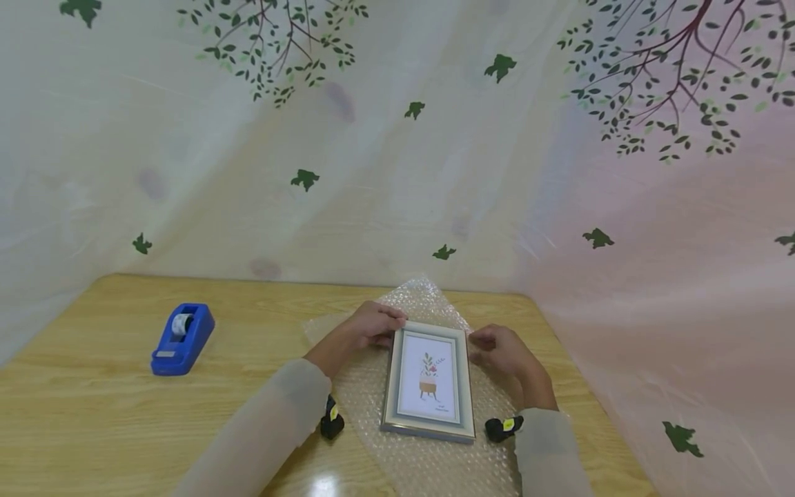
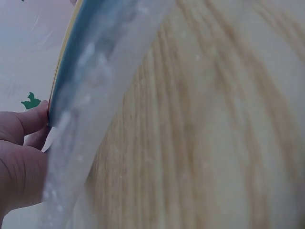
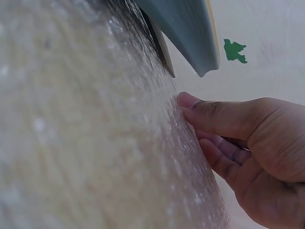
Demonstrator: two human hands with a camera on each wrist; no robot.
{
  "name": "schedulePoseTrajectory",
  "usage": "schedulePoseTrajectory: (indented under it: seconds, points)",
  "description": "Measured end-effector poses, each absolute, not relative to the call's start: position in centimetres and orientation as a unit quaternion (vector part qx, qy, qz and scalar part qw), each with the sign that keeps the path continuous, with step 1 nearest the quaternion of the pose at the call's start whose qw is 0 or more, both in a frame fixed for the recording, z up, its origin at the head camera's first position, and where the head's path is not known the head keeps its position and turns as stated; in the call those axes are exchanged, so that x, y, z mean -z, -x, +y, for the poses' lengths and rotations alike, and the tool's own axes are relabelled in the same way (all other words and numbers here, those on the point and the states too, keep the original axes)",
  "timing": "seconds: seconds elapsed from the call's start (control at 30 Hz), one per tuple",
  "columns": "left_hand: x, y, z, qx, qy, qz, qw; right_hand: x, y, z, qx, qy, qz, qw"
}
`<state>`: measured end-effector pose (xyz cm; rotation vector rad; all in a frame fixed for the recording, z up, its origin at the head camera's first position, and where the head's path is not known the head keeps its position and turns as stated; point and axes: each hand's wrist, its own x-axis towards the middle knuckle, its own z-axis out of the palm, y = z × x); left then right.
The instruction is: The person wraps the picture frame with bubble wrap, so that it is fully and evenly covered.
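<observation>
A picture frame (image 1: 428, 379) with a pale border and a potted-plant print lies face up over a sheet of bubble wrap (image 1: 366, 397). My left hand (image 1: 375, 323) grips the frame's upper left corner; in the left wrist view, its thumb and fingers meet at that corner beside the wrap (image 2: 90, 114). Close to the frame's upper right edge is my right hand (image 1: 504, 351), with its fingers loosely bent. From the right wrist, the hand (image 3: 257, 143) appears apart from the frame (image 3: 186, 33), its thumb tip touching or just beside the bubble wrap (image 3: 119, 124).
A blue tape dispenser (image 1: 182, 339) with a roll in it stands on the left of the wooden table (image 1: 93, 393). Behind the table hangs a pale curtain (image 1: 373, 172) with leaf prints. Black wrist devices (image 1: 332, 419) sit by both sleeves.
</observation>
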<state>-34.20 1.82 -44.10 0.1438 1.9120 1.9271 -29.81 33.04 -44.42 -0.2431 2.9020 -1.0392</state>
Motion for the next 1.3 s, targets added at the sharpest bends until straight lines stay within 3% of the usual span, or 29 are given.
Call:
schedulePoseTrajectory:
  seconds: [0.67, 0.97, 1.3]
  points:
    - [44.1, 34.6, 2.7, -0.658, -0.060, 0.723, 0.201, 44.7, 29.8, 33.4, 0.352, 0.071, 0.933, 0.030]
    - [44.0, 34.5, 2.6, -0.593, -0.084, 0.782, 0.172, 44.6, 29.8, 33.3, 0.349, 0.066, 0.934, 0.029]
    - [44.0, 34.8, 1.3, -0.611, -0.111, 0.752, 0.222, 44.8, 29.7, 33.2, 0.364, 0.066, 0.928, 0.034]
